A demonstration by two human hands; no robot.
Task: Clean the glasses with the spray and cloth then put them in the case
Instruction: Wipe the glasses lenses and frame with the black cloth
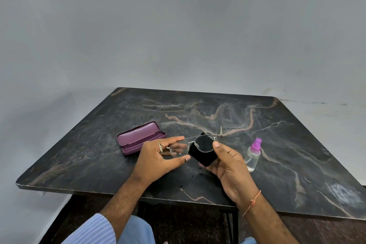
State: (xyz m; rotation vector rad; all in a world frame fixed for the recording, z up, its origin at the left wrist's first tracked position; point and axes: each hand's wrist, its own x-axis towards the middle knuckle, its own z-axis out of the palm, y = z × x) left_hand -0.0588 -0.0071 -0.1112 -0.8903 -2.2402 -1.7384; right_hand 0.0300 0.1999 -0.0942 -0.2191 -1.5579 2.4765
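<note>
Thin metal-framed glasses (191, 141) are held above the dark marble table (277, 144). My left hand (158, 159) pinches the left lens rim between thumb and fingers. My right hand (227, 166) holds a black cloth (204, 154) behind the right lens, thumb pressed on the lens's right edge. An open purple glasses case (141, 137) lies to the left on the table. To the right of my right hand stands a small clear spray bottle (253, 156) with a pink nozzle.
The table's near edge (122, 194) runs just in front of my forearms. A grey wall rises behind the table. My legs in light blue fabric show below the edge.
</note>
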